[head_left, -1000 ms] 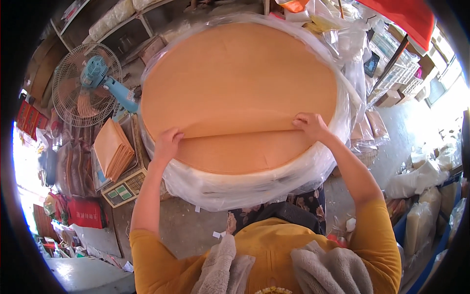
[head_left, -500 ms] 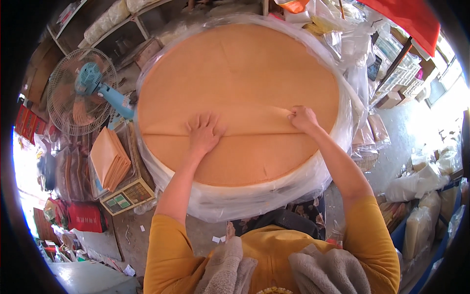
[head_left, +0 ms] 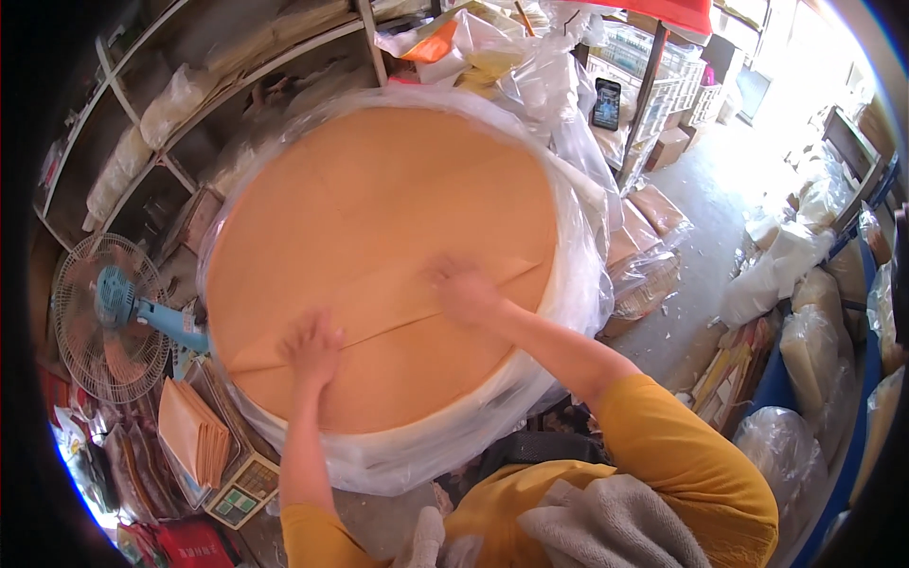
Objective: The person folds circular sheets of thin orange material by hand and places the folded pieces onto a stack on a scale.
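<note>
A large round orange-brown sheet [head_left: 379, 180] lies in front of me on a round pile wrapped in clear plastic film [head_left: 398, 464]. Its near part ends in a straight fold or edge that slants up from left to right. On that line rests my left hand [head_left: 314, 348], fingers spread and a little blurred, with nothing seen in it. Farther right, my right hand [head_left: 466, 292] is over the sheet just beyond the line. Motion smears its fingers, so whether they pinch the sheet does not show.
A blue fan [head_left: 115, 295] stands at the left. Near it, folded tan sheets [head_left: 194, 431] lie on a scale with a keypad [head_left: 241, 492]. Shelves [head_left: 123, 90] run along the back left. A phone [head_left: 606, 104] hangs by white crates; plastic-bagged goods [head_left: 814, 322] line the right.
The view has turned right, so the round sheet appears farther left and its line now slants. My right hand has moved inward from the right side, nearer my left hand.
</note>
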Available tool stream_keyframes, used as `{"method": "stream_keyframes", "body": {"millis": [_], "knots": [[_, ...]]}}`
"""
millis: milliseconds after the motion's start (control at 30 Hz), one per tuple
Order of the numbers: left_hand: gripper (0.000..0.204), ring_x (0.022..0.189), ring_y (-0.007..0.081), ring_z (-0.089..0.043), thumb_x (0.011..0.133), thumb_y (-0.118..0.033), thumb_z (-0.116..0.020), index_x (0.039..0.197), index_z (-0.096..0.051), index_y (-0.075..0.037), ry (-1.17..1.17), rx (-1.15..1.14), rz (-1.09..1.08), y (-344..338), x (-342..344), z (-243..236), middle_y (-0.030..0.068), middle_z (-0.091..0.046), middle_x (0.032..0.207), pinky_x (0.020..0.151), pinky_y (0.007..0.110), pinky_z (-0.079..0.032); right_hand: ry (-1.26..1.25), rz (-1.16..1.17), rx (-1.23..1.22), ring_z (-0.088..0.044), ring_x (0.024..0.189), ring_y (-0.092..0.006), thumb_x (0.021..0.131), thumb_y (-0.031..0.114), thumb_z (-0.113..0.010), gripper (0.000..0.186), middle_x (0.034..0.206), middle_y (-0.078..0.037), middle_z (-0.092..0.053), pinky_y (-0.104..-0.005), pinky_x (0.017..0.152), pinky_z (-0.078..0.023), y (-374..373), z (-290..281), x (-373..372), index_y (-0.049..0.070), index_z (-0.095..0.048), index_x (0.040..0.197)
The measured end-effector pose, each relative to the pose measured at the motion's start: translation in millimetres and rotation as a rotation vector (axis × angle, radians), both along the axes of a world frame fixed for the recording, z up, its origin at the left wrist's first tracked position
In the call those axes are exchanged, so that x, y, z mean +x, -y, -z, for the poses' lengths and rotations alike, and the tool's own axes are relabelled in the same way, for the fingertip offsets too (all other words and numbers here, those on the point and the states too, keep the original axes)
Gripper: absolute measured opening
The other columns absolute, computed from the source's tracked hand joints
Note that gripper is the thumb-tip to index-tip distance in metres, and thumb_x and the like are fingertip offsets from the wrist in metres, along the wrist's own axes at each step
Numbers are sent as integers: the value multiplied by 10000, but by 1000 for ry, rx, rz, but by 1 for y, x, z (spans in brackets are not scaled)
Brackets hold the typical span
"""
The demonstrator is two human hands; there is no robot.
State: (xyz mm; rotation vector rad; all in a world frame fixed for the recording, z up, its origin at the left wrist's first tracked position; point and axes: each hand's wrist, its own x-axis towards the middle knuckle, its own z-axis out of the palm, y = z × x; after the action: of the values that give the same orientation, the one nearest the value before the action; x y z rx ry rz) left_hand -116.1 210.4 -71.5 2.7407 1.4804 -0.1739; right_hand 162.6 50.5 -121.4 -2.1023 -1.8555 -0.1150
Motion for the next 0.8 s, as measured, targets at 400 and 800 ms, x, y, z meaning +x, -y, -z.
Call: {"method": "stream_keyframes", "body": {"millis": [400,800], "knots": [[544,1332,337,-341,915,-482,-453,1384,-414,-208,161,191,-227,-99,-130,24,57,-365,1463,1059,549,-269,77,273,-117,-346,1342,-298,867,186,-479,454,1426,-137,-409,-492,1074,-307,43,-29,54,99,-496,1312],[693,1260,304,-444,722,-176,-751,1339,-457,-65,298,105,259,-282,-28,8,149,-513,1315,1071,391,-354,204,-168,-144,-522,1171,-327,783,241,-644,512,1269,-176,-542,-441,964,-452,-116,-45,226,25,-542,1236]]}}
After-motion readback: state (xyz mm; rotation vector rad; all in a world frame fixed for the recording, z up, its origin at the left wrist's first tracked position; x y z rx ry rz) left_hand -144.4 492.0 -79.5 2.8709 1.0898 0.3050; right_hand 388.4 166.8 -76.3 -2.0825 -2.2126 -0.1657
